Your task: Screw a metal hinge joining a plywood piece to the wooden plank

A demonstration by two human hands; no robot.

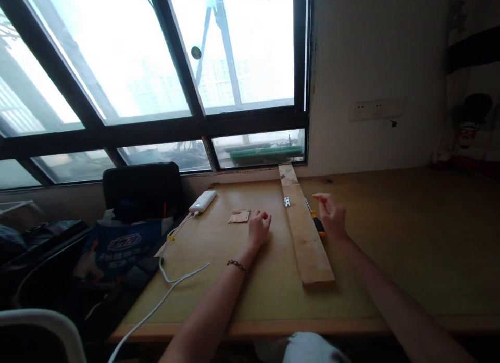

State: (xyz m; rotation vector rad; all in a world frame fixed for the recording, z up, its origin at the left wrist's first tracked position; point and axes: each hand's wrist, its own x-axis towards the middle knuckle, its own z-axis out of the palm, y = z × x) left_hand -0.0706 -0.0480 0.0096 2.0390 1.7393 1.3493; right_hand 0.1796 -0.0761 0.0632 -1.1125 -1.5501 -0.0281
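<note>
A long wooden board lies lengthwise on the table, with a small metal hinge at its left edge. My left hand rests left of the board, its fingers curled together beside a small flat packet. Whatever those fingers may hold is hidden. To the right of the board, my right hand is raised a little, thumb and fingertips pinched; anything between them is too small to make out. A yellow and black screwdriver lies along the board's right edge, close to my right hand.
On the table's left side a white power bank has a white cable trailing over the edge. A black chair and a blue bag stand left of the table. Behind it are the window and a wall with sockets.
</note>
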